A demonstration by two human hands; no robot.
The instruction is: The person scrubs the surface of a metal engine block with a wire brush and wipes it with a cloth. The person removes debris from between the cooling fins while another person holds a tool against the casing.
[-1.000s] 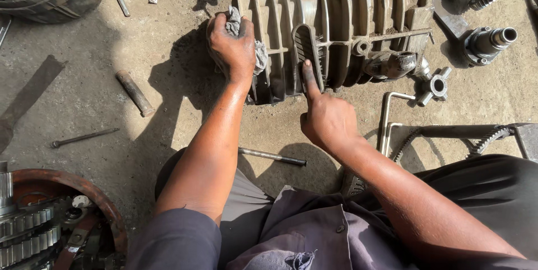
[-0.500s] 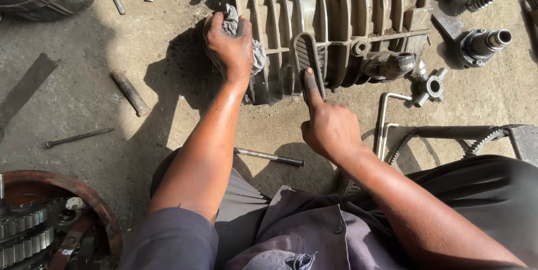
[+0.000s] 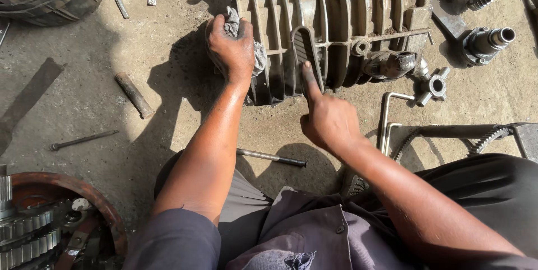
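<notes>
Only one view is given, taken from the person's head. The ground is looked down on steeply from close by (both arms come in from the bottom of the frame). A ribbed metal casing [image 3: 336,29] is seen at the upper middle.

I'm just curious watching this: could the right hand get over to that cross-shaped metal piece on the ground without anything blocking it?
Probably yes. The right hand has a finger on the ribbed casing, and the cross-shaped piece lies to its right on bare concrete floor, with only a bent rod lying flat nearby.
</notes>
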